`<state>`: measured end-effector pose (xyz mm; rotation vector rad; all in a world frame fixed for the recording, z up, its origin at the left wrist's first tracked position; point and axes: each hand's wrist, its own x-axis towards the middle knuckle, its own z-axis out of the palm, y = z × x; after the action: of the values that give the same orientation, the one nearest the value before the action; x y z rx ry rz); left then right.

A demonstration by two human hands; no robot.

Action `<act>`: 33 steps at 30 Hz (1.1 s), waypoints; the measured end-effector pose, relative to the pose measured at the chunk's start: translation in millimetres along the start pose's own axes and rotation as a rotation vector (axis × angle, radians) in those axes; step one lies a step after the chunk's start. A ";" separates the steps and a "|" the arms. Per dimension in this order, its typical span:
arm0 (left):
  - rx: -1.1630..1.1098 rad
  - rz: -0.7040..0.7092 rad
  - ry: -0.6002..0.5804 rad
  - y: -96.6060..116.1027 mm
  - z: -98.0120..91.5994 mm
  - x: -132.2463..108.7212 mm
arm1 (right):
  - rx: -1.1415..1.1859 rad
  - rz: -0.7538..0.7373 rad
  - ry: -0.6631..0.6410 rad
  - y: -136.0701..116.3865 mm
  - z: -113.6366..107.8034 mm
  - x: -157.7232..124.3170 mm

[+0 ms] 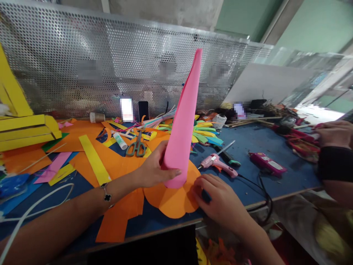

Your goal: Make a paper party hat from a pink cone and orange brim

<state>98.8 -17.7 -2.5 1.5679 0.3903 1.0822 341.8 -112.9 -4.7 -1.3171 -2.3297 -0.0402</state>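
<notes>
My left hand (pixel 154 167) grips the pink cone (pixel 186 125); my right hand (pixel 217 197) curls rightmost on the orange base (pixel 173 204), pinching or not, I can't tell.

Left forearm (pixel 68 217): stretched forward and inward, lower than its hand.
Left wrist (pixel 117 187): nearly straight.
Left hand (pixel 154 167): clasping, higher than the right hand, thumb (pixel 173 173) pointing across toward the right hand's side, fingertips hidden.
Right forearm (pixel 255 235): slanting up and inward behind its hand.
Right hand (pixel 216 193): fingers bent toward the left hand's side, a gap showing beside the thumb.
</notes>
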 end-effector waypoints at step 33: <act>0.059 0.043 0.006 3.9 -2.2 5.6 | -0.033 -0.051 0.083 1.3 17.3 -0.4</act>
<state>98.8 -13.4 3.3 1.6321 0.3971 1.1177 336.5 -108.3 -20.6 -1.2472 -2.3015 -0.1475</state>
